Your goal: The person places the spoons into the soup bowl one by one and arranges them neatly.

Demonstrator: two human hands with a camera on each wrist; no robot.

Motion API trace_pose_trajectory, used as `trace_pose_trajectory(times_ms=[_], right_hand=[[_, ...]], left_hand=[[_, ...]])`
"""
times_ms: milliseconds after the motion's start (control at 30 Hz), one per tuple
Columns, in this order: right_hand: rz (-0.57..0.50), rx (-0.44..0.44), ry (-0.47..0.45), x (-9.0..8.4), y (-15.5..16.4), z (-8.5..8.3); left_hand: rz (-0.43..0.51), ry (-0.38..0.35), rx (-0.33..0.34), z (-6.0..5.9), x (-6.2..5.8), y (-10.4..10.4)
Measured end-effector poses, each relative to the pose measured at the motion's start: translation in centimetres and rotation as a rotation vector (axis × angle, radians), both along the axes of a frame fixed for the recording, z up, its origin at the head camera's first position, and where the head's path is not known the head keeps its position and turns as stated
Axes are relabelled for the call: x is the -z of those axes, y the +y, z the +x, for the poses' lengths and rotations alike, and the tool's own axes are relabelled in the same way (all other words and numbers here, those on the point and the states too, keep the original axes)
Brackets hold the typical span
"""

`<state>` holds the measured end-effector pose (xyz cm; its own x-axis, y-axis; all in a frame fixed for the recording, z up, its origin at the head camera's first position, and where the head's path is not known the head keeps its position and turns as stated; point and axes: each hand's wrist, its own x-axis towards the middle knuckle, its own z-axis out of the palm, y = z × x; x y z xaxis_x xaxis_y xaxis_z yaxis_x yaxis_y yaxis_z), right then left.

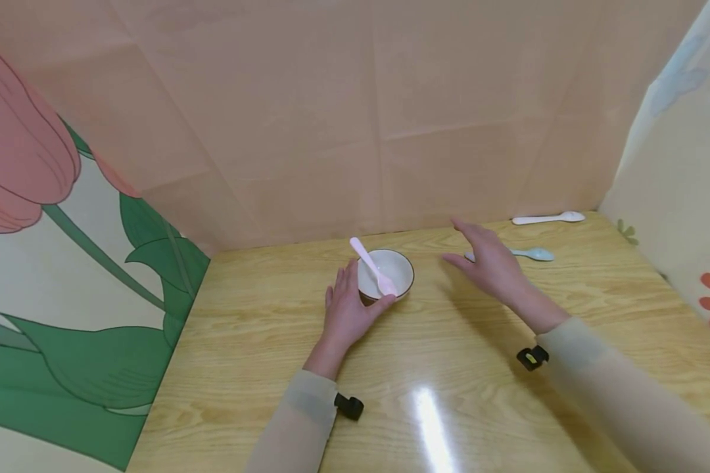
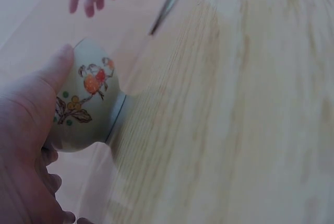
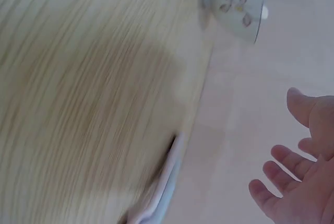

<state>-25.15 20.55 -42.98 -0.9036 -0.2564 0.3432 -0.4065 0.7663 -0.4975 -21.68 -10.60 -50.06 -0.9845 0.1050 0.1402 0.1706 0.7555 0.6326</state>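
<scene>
A small white bowl (image 1: 399,268) with a dark rim stands on the table, and the left wrist view shows fruit and leaves painted on its outside (image 2: 86,91). A pink spoon (image 1: 371,264) leans inside it, its handle past the far-left rim. My left hand (image 1: 346,309) grips the bowl from the left, thumb at the near side and fingers around the left side. My right hand (image 1: 492,266) is raised over the table with fingers spread and nothing in it. Behind it lies a light blue spoon (image 1: 535,254), its handle partly hidden by the hand.
A white spoon (image 1: 549,218) lies at the far right, close to the back edge of the wooden table (image 1: 242,341). A pinkish cloth (image 1: 272,131) hangs behind the table. Flower-patterned panels stand at the left (image 1: 94,374) and right (image 1: 680,197).
</scene>
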Motion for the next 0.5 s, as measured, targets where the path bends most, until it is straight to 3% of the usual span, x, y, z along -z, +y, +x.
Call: trace_pose_trajectory(times_ms=[333,500], right_hand=[[0.023,0.044,-0.017,0.5,3.9,0.1],[0.052,0.047,0.036,0.9,5.9,-0.3]], left_hand=[[-0.008,0.004,-0.005,-0.2,0.4,0.0],[-0.011,0.012,-0.004,-0.3,0.4,0.0]])
